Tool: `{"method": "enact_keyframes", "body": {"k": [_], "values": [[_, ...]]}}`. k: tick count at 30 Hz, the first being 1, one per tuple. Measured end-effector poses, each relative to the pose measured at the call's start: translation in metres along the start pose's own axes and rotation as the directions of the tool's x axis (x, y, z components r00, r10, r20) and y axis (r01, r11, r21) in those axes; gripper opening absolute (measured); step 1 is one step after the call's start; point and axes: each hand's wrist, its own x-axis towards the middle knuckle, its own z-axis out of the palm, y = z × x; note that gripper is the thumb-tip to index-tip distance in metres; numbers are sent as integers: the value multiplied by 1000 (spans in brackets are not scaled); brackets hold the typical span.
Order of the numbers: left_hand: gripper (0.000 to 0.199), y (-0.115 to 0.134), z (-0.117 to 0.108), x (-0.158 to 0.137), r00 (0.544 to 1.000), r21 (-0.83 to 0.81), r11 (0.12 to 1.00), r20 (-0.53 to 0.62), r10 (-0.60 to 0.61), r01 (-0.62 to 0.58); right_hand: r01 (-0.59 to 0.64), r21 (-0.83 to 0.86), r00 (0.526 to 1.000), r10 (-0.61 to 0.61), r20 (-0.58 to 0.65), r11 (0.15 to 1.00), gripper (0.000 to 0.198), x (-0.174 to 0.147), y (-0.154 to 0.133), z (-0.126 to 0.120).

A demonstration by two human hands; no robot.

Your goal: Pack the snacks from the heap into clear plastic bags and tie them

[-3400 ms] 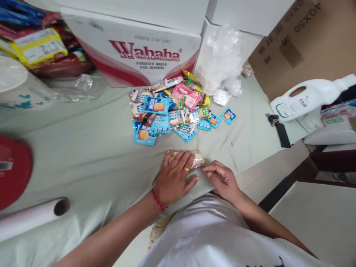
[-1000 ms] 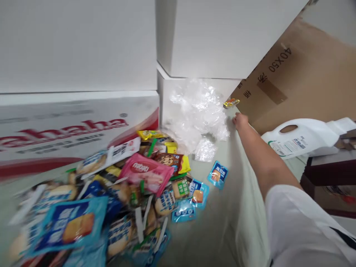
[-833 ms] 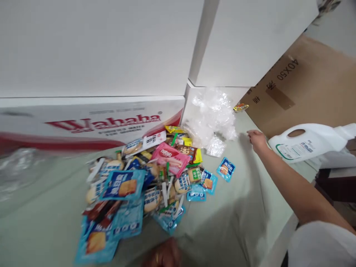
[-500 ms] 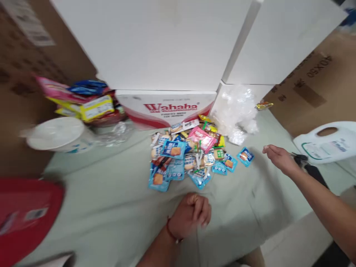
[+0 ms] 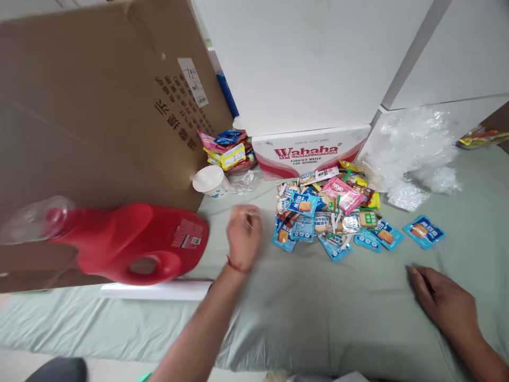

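The pile of wrapped snacks (image 5: 322, 222) lies on the cloth-covered tabletop (image 5: 298, 302), just in front of the Wahaha carton (image 5: 308, 153); the left hand (image 5: 244, 236) is to its left, fingers curled and blurred, and the right hand (image 5: 445, 305) is near the lone blue packet (image 5: 423, 232), fingers loosely bent; whether either grip holds anything, I cannot tell. The pile looks loose and slippery, so a careless sweep by either hand could scatter packets, and a snagged fold of the clear plastic heap (image 5: 415, 146) might drag some along. The left forearm (image 5: 204, 323) crosses close to the white roll (image 5: 155, 290), and a bump there could set it rolling. Counted: 1 carton, 1 plastic heap, 1 roll, 1 red jug (image 5: 127, 233), 1 white tub (image 5: 210, 181), 1 pink packet (image 5: 344, 195) and at least 7 light-blue packets (image 5: 303, 203), the lone 1 included; overlap hides the pile's total
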Motion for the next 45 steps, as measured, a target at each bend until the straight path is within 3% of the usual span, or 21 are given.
{"method": "enact_keyframes", "body": {"k": [2,3,5,8,12,16,18,20,23,25,27,28,30,32,34,37,40,42,45], "values": [[26,-26,-7,47,977,285,947,-188,-95,147,5,16,999,-5,-33,1000,48,-3,3,4],[33,-37,-8,66,964,357,907,-220,-149,222,7,37,999,-5,-45,999,47,-3,4,5],[34,-52,-10,93,957,388,882,-210,-199,268,8,92,998,-2,-70,996,46,-2,3,5],[15,-57,-10,103,960,407,872,-179,-215,272,19,150,997,-8,-78,988,49,0,1,3],[13,-45,-9,83,972,435,874,-184,-148,216,36,172,997,-23,-76,984,54,1,1,1],[17,-25,-16,41,978,477,869,-204,-37,133,40,182,997,-28,-70,983,53,2,4,5],[17,-12,-22,14,970,484,875,-214,112,6,42,191,997,-28,-74,981,52,3,6,8],[15,5,-27,-14,929,443,879,-222,295,-174,42,226,996,-23,-85,973,50,4,7,8],[8,39,-26,-53,890,307,875,-147,432,-374,-11,373,994,50,-95,928,45,-1,-1,-1],[6,66,-16,-76,864,165,852,-6,504,-496,-95,515,988,145,-57,852,41,-8,-16,-12],[13,92,1,-97,813,-16,819,107,572,-574,-177,693,977,211,37,698,37,-15,-38,-25],[17,105,10,-107,792,-114,805,142,594,-583,-203,797,973,208,99,569,39,-17,-49,-30],[22,127,30,-125,755,-311,773,204,623,-553,-246,949,965,137,222,195,62,-21,-69,-37],[21,143,48,-141,701,-482,731,288,653,-482,-306,940,945,73,319,-148,81,-25,-79,-39],[18,154,63,-153,619,-603,685,369,694,-409,-359,869,915,57,400,-340,88,-33,-78,-37],[17,161,80,-163,526,-703,634,424,737,-323,-403,798,870,84,487,-447,93,-55,-65,-30],[21,159,91,-168,512,-767,600,429,744,-229,-412,770,835,136,533,-488,98,-74,-54,-31],[36,152,96,-171,553,-791,582,405,728,-187,-394,788,827,192,529,-473,98,-74,-48,-40],[64,132,108,-177,703,-770,608,324,633,-193,-316,890,850,318,420,-330,87,-40,-35,-70]]}}
